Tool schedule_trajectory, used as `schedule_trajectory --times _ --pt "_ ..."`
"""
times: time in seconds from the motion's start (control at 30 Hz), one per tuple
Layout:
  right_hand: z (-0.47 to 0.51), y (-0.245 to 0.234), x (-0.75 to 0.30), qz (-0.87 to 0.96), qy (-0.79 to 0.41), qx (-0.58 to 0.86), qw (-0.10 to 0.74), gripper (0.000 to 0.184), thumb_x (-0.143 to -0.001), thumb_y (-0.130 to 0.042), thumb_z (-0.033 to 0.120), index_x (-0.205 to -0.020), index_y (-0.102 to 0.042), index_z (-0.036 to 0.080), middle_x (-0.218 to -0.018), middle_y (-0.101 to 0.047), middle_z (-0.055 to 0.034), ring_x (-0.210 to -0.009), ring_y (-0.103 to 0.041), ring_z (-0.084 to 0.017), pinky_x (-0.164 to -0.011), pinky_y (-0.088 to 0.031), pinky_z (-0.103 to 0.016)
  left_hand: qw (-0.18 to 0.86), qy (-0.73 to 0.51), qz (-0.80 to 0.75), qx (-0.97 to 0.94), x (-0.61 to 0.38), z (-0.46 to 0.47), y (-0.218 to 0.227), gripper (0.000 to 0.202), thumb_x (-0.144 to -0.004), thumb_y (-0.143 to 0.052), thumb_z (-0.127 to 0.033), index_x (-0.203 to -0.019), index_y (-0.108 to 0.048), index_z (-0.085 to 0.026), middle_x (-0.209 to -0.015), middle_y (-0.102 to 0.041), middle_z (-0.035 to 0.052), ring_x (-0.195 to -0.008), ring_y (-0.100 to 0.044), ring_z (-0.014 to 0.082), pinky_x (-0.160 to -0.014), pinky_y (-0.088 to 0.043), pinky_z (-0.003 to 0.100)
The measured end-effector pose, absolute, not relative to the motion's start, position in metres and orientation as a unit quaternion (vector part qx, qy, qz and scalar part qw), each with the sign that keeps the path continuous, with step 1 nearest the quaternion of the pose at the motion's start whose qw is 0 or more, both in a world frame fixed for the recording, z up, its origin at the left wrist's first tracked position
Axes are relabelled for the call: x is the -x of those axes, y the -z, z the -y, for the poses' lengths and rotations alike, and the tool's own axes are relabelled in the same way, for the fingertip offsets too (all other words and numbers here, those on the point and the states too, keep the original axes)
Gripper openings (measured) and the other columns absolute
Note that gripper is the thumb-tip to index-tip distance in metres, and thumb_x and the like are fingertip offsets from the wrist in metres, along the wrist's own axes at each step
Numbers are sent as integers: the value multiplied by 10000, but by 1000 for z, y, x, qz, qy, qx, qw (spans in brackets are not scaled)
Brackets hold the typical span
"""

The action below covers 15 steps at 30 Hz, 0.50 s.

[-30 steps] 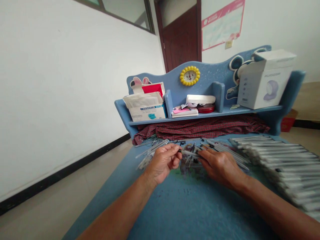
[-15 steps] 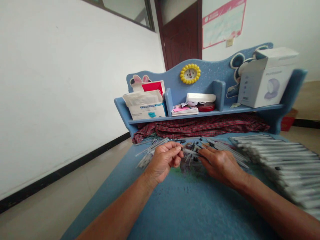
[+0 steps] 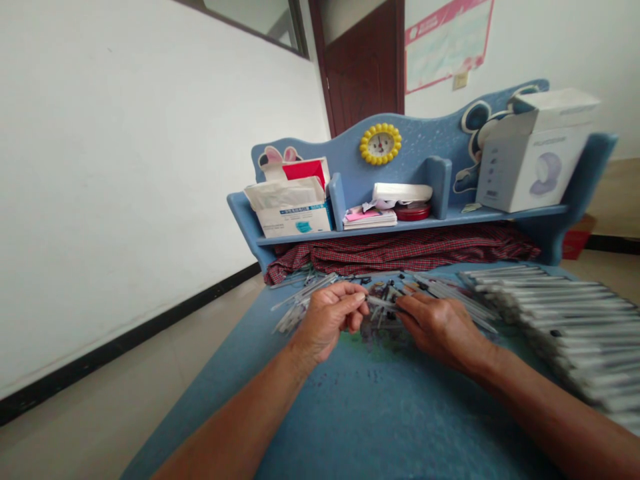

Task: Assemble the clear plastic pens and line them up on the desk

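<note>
My left hand (image 3: 327, 319) is curled into a pinch on one end of a thin grey pen part (image 3: 381, 303). My right hand (image 3: 437, 327) grips the other end, fingers closed round it. Both hands hover just above a small heap of loose pen pieces (image 3: 383, 293) in the middle of the blue desk (image 3: 360, 413). More thin tubes (image 3: 297, 307) lie scattered to the left of my left hand.
A wide row of assembled grey pens (image 3: 565, 313) covers the desk's right side. A red checked cloth (image 3: 400, 252) lies under the blue shelf (image 3: 415, 227), which carries a mask box (image 3: 293, 210), booklets, a red tin, a white carton (image 3: 533, 160) and a yellow clock (image 3: 380, 144).
Both hands stay together on the pen part and have shifted only slightly upward in view. The camera has tilted a little.
</note>
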State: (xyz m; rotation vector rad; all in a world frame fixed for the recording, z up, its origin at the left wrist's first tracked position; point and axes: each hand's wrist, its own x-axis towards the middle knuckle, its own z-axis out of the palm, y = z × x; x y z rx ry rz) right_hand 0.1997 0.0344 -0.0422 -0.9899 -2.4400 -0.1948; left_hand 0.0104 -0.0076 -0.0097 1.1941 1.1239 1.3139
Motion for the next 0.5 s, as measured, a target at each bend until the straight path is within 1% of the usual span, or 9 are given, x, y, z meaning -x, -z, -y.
schedule_trajectory --times 0.17,0.33,0.5 --pt "-34 41 -201 897 82 363 240 197 -871 -406 208 -846 -601 200 -762 -644 -20 -643 -571 -128 -537 -306 -245 487 -540 -471 -500 -11 8 8 167 -693 -643 -246 -800 -612 -122 -596 -605 1 -378 -470 47 -385 -324 166" --pt "-34 40 -201 896 83 369 231 193 -872 -406 213 -833 -595 207 -768 -643 -14 -643 -566 -131 -534 -295 -250 481 -528 -472 -516 -11 8 7 137 -710 -627 -230 -790 -617 -119 -590 -610 2 -373 -474 48 -390 -336 169" --pt "-34 40 -200 895 81 369 236 186 -869 -413 216 -824 -593 210 -757 -639 -8 -627 -563 -129 -529 -289 -254 477 -524 -475 -522 -11 8 7 151 -706 -631 -239 -794 -619 -116 -587 -612 4 -370 -474 49 -390 -338 172"
